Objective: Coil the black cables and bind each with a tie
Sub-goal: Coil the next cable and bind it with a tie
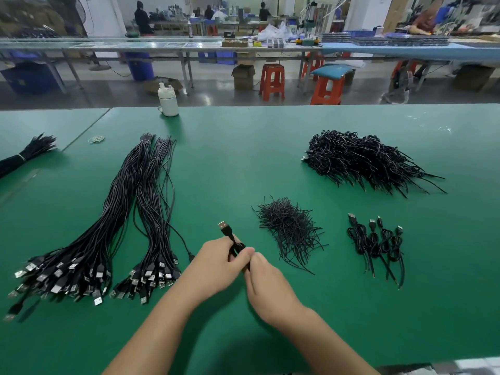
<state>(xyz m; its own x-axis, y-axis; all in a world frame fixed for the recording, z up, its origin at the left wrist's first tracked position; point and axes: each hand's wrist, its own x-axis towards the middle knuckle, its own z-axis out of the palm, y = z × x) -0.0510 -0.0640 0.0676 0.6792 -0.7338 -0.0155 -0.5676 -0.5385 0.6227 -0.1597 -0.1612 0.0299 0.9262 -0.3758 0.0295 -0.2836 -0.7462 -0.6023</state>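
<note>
Green table (pixel 243 163), head view. Both hands meet near the centre front of the table.

Left hand (pixel 216 263): fingers curled round a coiled black cable (pixel 236 246), thumb over the coil. The cable's USB plug (pixel 224 227) sticks up and away from the fist, metal end clear of the fingers.

Right hand (pixel 266 282): fingertips pinched together at the near side of the same coil, touching the left thumb. What they pinch is hidden; cannot tell whether it is a tie or the cable's tail.

Left of the hands: two long bundles of uncoiled cables (pixel 130 212), plugs fanned toward the near edge, far ends gathered.

Right of the hands, just beside them: loose heap of black ties (pixel 289 228).

Further right: row of four finished coils (pixel 376 244), plugs pointing far, tails pointing near.

Far right: large pile of coiled cables (pixel 359 161).

Far edge: white bottle (pixel 167 100). Far left: another black bundle (pixel 27 152), partly out of view.
</note>
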